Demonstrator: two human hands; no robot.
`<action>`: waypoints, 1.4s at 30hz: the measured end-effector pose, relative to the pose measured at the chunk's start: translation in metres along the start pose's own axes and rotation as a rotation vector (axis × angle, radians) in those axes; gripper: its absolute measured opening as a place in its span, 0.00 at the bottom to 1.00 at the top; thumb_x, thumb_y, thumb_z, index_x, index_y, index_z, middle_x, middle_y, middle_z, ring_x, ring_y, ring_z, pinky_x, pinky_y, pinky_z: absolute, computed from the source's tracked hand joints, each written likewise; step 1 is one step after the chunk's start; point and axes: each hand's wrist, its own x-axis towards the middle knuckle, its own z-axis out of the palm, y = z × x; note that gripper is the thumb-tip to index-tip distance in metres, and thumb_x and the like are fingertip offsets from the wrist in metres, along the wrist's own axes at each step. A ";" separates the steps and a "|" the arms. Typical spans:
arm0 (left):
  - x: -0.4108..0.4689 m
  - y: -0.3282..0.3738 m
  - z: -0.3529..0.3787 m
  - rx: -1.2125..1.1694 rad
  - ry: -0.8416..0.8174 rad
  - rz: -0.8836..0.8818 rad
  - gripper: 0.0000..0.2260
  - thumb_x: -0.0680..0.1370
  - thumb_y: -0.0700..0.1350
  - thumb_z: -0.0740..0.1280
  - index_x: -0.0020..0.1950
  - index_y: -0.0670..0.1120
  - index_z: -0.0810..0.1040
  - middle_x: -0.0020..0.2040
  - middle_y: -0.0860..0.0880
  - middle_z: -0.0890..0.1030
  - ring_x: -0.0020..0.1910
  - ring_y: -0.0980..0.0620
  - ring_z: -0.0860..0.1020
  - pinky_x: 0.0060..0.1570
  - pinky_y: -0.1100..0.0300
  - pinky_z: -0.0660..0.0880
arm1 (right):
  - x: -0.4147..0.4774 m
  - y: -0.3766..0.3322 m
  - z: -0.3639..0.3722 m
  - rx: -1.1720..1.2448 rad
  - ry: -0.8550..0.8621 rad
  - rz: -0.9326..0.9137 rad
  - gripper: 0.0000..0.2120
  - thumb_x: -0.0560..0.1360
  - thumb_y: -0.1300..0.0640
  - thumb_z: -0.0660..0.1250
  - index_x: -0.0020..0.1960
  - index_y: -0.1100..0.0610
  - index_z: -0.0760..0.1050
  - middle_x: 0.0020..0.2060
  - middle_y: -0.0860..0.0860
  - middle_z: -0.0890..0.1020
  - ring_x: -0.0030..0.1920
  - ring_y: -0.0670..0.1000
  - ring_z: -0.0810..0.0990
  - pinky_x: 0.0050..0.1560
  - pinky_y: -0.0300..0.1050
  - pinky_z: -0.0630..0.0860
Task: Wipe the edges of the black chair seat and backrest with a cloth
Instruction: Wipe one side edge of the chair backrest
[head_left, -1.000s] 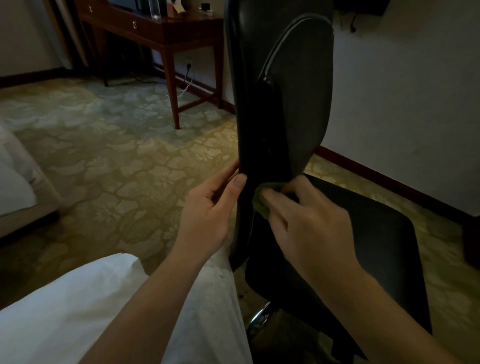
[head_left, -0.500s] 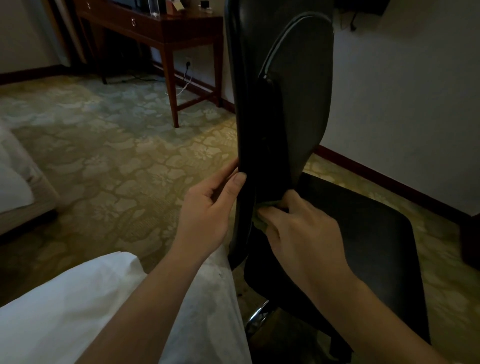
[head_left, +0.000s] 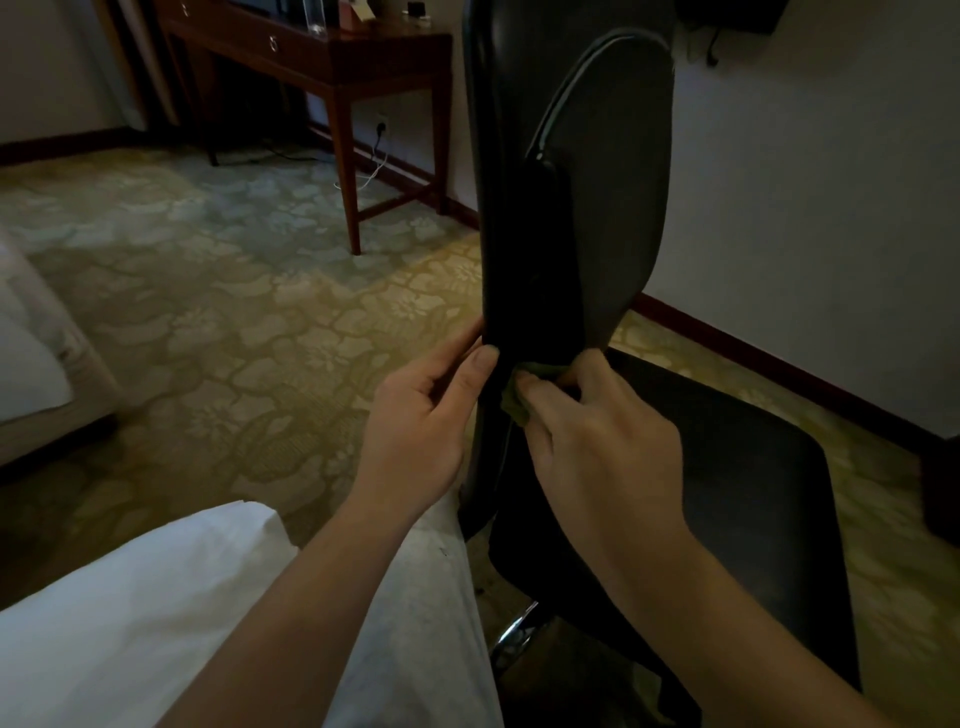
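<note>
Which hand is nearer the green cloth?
Right. The right hand pinches the cloth against the bottom of the backrest; the left hand grips the backrest edge just left of it.

Right hand (head_left: 597, 441) with cloth (head_left: 512, 402) back up backrest (head_left: 519, 208) edge after dipping lower half-second ago.

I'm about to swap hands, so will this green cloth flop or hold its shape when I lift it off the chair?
Probably floppy: the cloth sits bunched and creased in the right hand. Likely light, since a fingertip pinch holds it against the backrest. It seems unlikely to slip, being soft fabric.
</note>
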 end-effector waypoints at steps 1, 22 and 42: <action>0.000 0.000 0.000 -0.002 0.001 -0.001 0.18 0.80 0.51 0.63 0.70 0.52 0.75 0.63 0.58 0.81 0.65 0.59 0.77 0.66 0.49 0.75 | -0.003 0.000 0.004 -0.011 -0.035 -0.001 0.08 0.72 0.57 0.73 0.51 0.56 0.82 0.42 0.54 0.78 0.35 0.50 0.75 0.30 0.40 0.68; -0.001 -0.001 0.002 -0.009 0.016 -0.003 0.19 0.80 0.52 0.64 0.70 0.52 0.76 0.63 0.57 0.81 0.64 0.58 0.78 0.65 0.49 0.75 | -0.009 0.012 0.003 0.089 0.022 -0.057 0.11 0.75 0.55 0.67 0.55 0.57 0.82 0.45 0.54 0.80 0.38 0.50 0.78 0.33 0.44 0.78; -0.001 -0.001 0.003 -0.019 0.015 -0.006 0.18 0.79 0.52 0.63 0.69 0.52 0.76 0.63 0.57 0.81 0.65 0.58 0.77 0.66 0.49 0.75 | -0.013 0.011 0.011 0.039 -0.042 -0.065 0.10 0.73 0.59 0.73 0.54 0.57 0.82 0.44 0.54 0.78 0.36 0.51 0.77 0.29 0.44 0.75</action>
